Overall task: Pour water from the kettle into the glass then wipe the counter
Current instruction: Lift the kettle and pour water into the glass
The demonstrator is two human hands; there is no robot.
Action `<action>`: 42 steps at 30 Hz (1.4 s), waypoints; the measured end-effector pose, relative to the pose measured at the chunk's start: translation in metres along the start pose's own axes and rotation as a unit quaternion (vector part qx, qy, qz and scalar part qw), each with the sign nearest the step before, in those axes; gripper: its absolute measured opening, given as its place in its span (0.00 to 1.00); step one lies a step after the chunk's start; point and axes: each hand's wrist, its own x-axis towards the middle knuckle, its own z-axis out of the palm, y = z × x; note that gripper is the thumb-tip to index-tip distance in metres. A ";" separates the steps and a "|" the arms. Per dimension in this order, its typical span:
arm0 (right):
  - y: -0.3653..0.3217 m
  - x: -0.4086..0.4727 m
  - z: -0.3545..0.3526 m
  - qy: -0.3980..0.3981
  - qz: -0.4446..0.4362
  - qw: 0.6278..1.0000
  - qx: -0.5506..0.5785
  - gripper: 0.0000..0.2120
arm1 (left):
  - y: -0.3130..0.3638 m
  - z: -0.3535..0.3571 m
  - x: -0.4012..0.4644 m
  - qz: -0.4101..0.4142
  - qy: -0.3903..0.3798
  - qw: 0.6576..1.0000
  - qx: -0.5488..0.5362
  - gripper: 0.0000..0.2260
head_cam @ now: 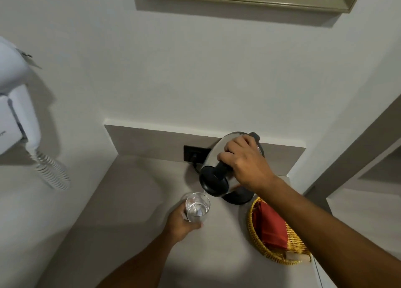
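A steel kettle (pixel 213 157) with a black lid and handle is tipped forward and to the left above the beige counter (pixel 134 201). My right hand (pixel 245 164) grips its black handle from above. A thin stream of water runs from the spout into a clear glass (pixel 198 206), which holds some water. My left hand (pixel 181 221) is wrapped around the glass from the near left side, holding it upright on or just above the counter.
The kettle's black base (pixel 237 197) sits behind a yellow wicker basket (pixel 260 246) holding a red cloth (pixel 271 224). A black wall socket (pixel 192 153) is on the backsplash. A white wall hairdryer (pixel 15 105) with a coiled cord hangs at the left.
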 end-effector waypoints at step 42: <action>-0.018 0.029 -0.056 -0.008 -0.086 0.988 -0.125 0.12 | -0.006 0.000 0.003 0.034 0.013 0.999 0.032 0.40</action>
